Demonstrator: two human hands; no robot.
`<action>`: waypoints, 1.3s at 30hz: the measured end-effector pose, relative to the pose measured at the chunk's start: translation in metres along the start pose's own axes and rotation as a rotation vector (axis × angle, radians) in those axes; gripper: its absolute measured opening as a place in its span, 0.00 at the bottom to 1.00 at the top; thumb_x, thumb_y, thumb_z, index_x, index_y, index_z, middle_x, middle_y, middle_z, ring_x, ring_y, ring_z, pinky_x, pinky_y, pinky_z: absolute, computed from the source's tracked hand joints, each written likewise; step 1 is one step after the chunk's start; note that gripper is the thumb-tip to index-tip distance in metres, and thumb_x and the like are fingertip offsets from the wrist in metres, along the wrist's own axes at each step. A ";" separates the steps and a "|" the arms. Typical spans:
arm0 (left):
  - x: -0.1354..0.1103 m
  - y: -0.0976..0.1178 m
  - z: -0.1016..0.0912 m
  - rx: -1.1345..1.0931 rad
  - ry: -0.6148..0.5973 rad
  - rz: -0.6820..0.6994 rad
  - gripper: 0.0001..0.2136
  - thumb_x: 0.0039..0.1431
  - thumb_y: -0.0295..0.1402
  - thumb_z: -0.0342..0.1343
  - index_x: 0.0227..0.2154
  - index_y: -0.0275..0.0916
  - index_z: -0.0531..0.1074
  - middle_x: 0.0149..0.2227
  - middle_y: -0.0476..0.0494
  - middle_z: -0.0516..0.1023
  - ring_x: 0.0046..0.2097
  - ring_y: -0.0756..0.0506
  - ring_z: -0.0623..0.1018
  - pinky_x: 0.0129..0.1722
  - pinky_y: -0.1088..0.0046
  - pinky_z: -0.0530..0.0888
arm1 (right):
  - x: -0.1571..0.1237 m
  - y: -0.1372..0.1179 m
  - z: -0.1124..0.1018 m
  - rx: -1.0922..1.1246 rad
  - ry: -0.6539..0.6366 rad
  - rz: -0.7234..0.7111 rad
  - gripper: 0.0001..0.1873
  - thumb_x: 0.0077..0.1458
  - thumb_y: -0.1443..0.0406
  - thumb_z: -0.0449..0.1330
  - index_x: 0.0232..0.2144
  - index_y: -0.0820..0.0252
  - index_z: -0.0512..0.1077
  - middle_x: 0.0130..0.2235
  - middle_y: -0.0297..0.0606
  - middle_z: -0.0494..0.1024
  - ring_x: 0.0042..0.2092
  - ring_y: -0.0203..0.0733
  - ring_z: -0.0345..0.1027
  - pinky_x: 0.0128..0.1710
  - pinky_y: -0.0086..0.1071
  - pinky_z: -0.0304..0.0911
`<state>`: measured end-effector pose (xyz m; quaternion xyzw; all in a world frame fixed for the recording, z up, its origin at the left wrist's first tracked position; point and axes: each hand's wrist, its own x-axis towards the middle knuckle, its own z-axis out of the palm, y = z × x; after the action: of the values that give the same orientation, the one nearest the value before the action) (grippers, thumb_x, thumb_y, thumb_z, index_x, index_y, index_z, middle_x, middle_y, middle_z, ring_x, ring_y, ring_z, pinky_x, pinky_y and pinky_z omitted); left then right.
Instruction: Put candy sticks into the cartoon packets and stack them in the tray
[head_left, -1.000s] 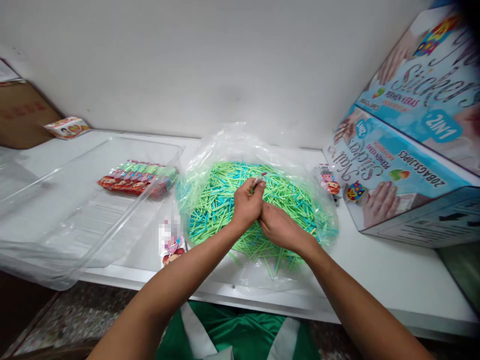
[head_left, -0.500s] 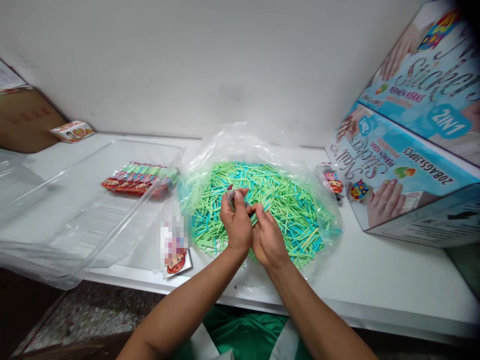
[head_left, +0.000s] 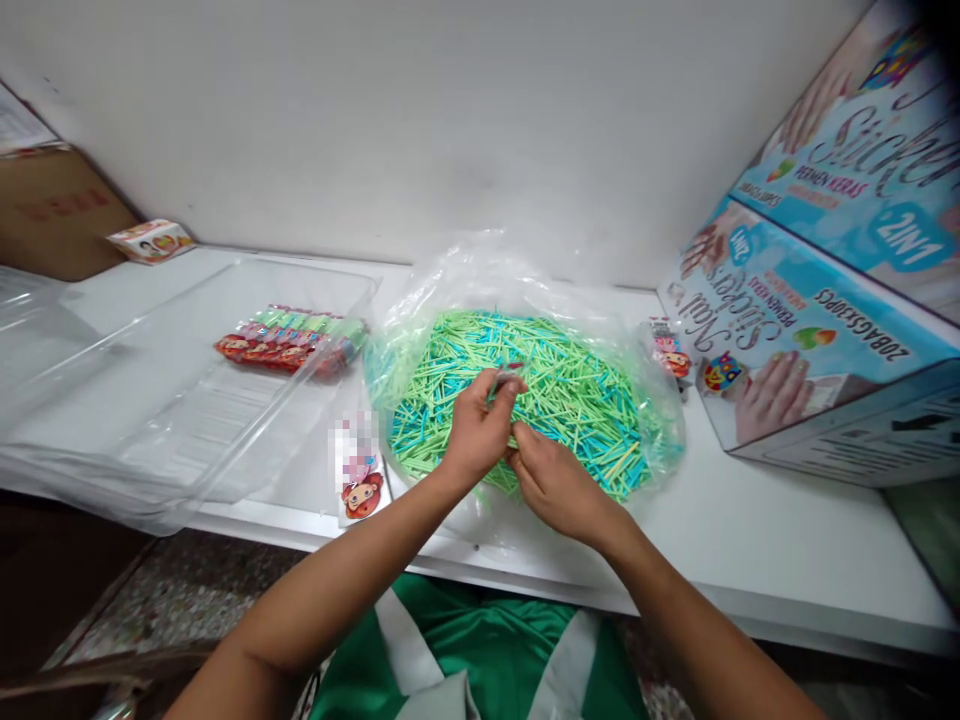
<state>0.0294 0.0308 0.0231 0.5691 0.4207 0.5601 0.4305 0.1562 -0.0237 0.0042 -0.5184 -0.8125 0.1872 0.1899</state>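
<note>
My left hand is closed on a small clear packet with a dark red end, which pokes out above the thumb. Just below and to the right, my right hand is pinched shut, its fingertips against the left hand; what they grip is hidden. Both hands are over a large open clear plastic bag on the white table. Loose thin green and blue sticks fill the bag in a wide heap.
Left of the bag, a clear plastic tray holds a row of red and green packets. A card with a red-haired cartoon figure lies near the front edge. Large blue cartons stand right, with small printed packets beside them.
My left hand has turned, and the packet's red end now points to the right. My right hand has closed and rotated inward; the green sticks seen in it before are hidden. The view shifted slightly.
</note>
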 end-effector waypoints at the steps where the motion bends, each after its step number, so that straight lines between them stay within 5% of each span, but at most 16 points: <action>1: -0.002 -0.003 -0.002 -0.032 0.001 -0.040 0.09 0.56 0.38 0.55 0.30 0.38 0.74 0.35 0.44 0.78 0.42 0.46 0.76 0.44 0.72 0.69 | -0.001 0.000 -0.003 -0.018 -0.008 -0.003 0.05 0.62 0.67 0.43 0.33 0.56 0.57 0.30 0.35 0.67 0.31 0.40 0.62 0.31 0.31 0.55; 8: -0.029 -0.012 -0.030 -0.152 -0.112 -0.378 0.11 0.50 0.40 0.61 0.30 0.36 0.74 0.29 0.43 0.79 0.31 0.46 0.77 0.32 0.72 0.71 | -0.008 0.009 -0.034 -0.064 -0.062 -0.039 0.07 0.64 0.63 0.42 0.35 0.56 0.57 0.32 0.35 0.66 0.33 0.39 0.63 0.32 0.31 0.56; 13: -0.046 -0.013 -0.031 -0.182 -0.165 -0.449 0.08 0.46 0.35 0.64 0.24 0.35 0.75 0.26 0.43 0.78 0.31 0.47 0.76 0.33 0.72 0.71 | -0.005 0.001 -0.051 -0.131 -0.102 -0.058 0.08 0.64 0.63 0.43 0.32 0.56 0.56 0.31 0.35 0.67 0.31 0.38 0.63 0.29 0.31 0.54; 17: -0.050 -0.014 -0.030 -0.117 -0.197 -0.364 0.07 0.46 0.35 0.63 0.24 0.36 0.75 0.26 0.45 0.77 0.30 0.48 0.74 0.32 0.74 0.68 | -0.003 -0.003 -0.057 -0.169 -0.162 -0.089 0.09 0.64 0.62 0.43 0.32 0.56 0.58 0.31 0.35 0.68 0.29 0.38 0.62 0.28 0.31 0.52; 21: -0.052 -0.015 -0.035 0.218 -0.197 -0.151 0.07 0.51 0.37 0.59 0.24 0.39 0.73 0.22 0.49 0.72 0.26 0.49 0.69 0.28 0.75 0.61 | -0.002 -0.004 -0.063 -0.215 -0.265 -0.127 0.10 0.64 0.60 0.44 0.33 0.56 0.59 0.29 0.35 0.69 0.28 0.38 0.61 0.27 0.30 0.51; 28: -0.053 -0.017 -0.042 0.616 -0.312 0.159 0.06 0.58 0.33 0.51 0.33 0.42 0.73 0.31 0.41 0.76 0.35 0.43 0.73 0.37 0.69 0.62 | 0.000 -0.008 -0.065 -0.335 -0.409 -0.102 0.09 0.62 0.65 0.47 0.40 0.61 0.66 0.32 0.41 0.76 0.31 0.43 0.68 0.28 0.31 0.54; 34: -0.056 -0.011 -0.035 0.691 -0.557 0.255 0.09 0.60 0.30 0.46 0.39 0.41 0.70 0.32 0.40 0.75 0.36 0.41 0.73 0.46 0.62 0.62 | 0.000 -0.010 -0.051 -0.395 -0.423 -0.050 0.41 0.46 0.80 0.48 0.64 0.64 0.47 0.47 0.51 0.75 0.42 0.50 0.72 0.35 0.35 0.62; 39: -0.060 -0.002 -0.032 0.695 -0.650 0.147 0.09 0.60 0.33 0.45 0.36 0.37 0.69 0.36 0.35 0.74 0.40 0.39 0.72 0.42 0.62 0.64 | 0.008 -0.011 -0.054 -0.346 -0.476 -0.119 0.38 0.50 0.78 0.50 0.63 0.62 0.50 0.53 0.54 0.70 0.47 0.52 0.70 0.40 0.37 0.63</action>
<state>-0.0039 -0.0256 0.0045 0.8532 0.3851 0.2086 0.2832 0.1713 -0.0153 0.0570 -0.4359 -0.8831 0.1508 -0.0862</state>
